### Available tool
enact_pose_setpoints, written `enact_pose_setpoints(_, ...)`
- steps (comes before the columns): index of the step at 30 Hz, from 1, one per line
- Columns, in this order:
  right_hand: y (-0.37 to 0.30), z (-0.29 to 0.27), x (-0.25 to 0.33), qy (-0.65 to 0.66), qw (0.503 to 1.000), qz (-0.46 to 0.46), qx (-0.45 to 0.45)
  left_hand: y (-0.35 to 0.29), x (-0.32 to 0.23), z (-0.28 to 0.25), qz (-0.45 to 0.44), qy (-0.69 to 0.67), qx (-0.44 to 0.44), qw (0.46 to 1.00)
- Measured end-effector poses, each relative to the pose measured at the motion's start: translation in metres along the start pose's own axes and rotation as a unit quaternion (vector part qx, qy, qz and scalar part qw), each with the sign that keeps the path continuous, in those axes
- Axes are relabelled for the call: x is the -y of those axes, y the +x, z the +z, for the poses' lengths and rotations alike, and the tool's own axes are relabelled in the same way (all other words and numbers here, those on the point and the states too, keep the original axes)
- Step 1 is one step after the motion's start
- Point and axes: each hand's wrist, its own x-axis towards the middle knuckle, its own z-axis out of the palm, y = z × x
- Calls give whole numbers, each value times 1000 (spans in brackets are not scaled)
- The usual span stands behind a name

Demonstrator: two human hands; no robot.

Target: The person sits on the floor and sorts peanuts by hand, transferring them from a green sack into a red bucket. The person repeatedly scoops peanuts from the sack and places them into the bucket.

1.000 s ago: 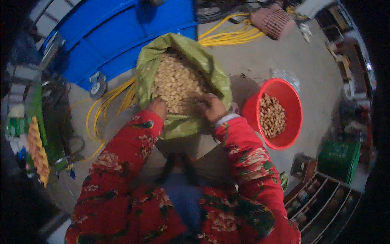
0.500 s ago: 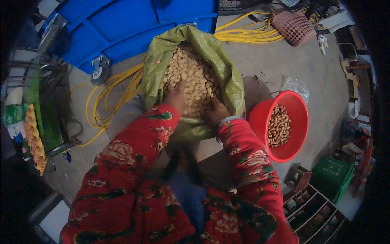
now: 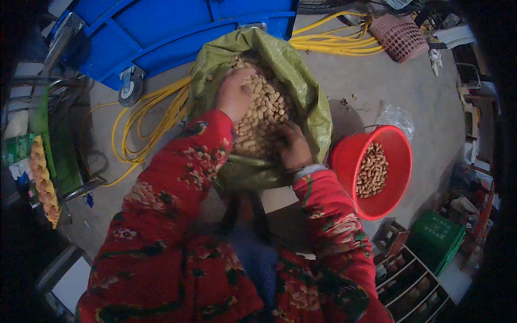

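Observation:
A green woven sack stands before me with its mouth rolled wide, holding a heap of unshelled peanuts. My left hand lies over the left side of the heap, fingers stretched toward the far side and partly blurred. Low on the right of the heap is my right hand, its fingers apart and reaching left onto the peanuts; the fingertips are hard to make out. Neither hand shows a peanut clearly held. To the right of the sack, a red bucket holds more peanuts, browner in colour.
A blue wheeled frame stands beyond the sack. Yellow hose or cable lies coiled at left, with more at the far right beside a pink basket. Clear plastic lies behind the bucket; a green bag and slotted crate sit near right.
My left hand has moved farther up and away across the peanuts. My right hand has lifted a little out of the heap, showing more of its fingers. The view has shifted slightly.

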Motion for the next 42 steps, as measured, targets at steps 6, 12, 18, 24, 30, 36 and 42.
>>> enact_pose_setpoints(6, -14, 19, -6, -49, 994, -30, 96, -2, 8, -13, -100, -27, 123, 987)
enact_pose_setpoints(12, -21, 8, -5, -122, 988, -13, 93, -9, 15, -26, -93, 67, 170, 979)
enact_pose_setpoints(18, -15, 0, 9, -110, 984, 41, 134, -27, 3, -29, 108, 316, 139, 932)
enact_pose_setpoints(24, -10, -3, 31, -95, 981, 79, 151, -54, -3, -2, 31, 313, 346, 884)
enact_pose_setpoints(30, 7, -11, 38, -62, 995, 82, 6, -68, 7, 10, 72, 329, 350, 874)
enact_pose_setpoints(36, 25, 7, 30, -29, 993, -14, -113, -74, 17, 9, 81, 324, 343, 878)
enact_pose_setpoints(42, 31, 28, 21, -241, 961, -112, -72, -69, 16, -2, 57, 218, 280, 933)
